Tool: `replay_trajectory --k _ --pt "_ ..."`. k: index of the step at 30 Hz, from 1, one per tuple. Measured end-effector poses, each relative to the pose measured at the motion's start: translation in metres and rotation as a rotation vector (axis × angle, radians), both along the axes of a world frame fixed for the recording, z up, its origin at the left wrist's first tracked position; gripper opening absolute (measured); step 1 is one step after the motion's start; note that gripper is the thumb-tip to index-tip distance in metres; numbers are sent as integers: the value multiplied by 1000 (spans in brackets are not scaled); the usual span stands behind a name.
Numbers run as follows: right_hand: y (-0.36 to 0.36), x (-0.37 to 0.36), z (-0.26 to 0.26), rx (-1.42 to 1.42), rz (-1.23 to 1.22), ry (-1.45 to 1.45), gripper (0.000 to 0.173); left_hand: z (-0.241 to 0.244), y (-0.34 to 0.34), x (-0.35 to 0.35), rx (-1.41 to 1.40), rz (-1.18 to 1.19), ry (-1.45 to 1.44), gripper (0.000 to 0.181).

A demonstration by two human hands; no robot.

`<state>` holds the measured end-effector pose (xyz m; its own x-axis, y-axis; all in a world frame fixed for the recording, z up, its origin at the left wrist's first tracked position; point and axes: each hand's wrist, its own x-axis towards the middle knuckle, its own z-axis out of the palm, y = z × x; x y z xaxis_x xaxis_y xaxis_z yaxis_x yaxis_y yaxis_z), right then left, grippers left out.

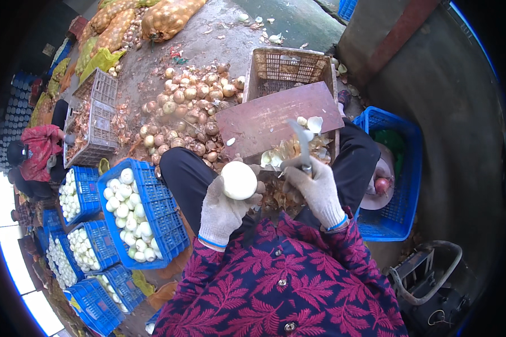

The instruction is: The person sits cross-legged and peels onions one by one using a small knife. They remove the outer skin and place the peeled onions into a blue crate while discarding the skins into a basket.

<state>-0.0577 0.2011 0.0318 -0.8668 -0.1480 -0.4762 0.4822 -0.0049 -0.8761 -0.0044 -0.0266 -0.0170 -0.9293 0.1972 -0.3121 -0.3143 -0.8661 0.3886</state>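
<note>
A peeled white onion (239, 180) rests in my left hand (223, 210), which wears a pale knit glove with a blue cuff edge. My right hand (316, 189), gloved the same way, grips a knife (302, 141) whose blade points up and away from me. The blade is apart from the onion and looks blurred. Just beyond both hands, a reddish board (278, 118) lies across a dirty plastic crate (293, 63). Onion trimmings (315, 124) and papery skins (295, 149) sit on the board's near right part. More skins lie below, between my legs.
Unpeeled onions (189, 105) are heaped on the floor beyond my left knee. A blue crate of peeled onions (130, 215) stands at my left, with several similar crates farther out. At my right are a blue crate (388, 168) and a wall. Another person (38, 151) works at far left.
</note>
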Motion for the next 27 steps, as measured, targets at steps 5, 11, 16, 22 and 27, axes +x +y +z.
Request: replay_trajectory --k 5,11,16,22,27 --pt "-15 14 -14 55 110 132 16 2 5 0 -78 104 -28 70" --pt "-48 21 -17 75 210 208 16 -10 10 7 -181 309 -91 65" --pt "-84 30 -9 139 276 168 17 16 8 11 -457 510 -53 70" --pt "-85 24 5 -23 190 -59 10 7 -52 31 -317 801 -52 70" --pt "-55 -3 -73 145 -76 -102 15 -32 -142 102 -255 1111 -189 52"
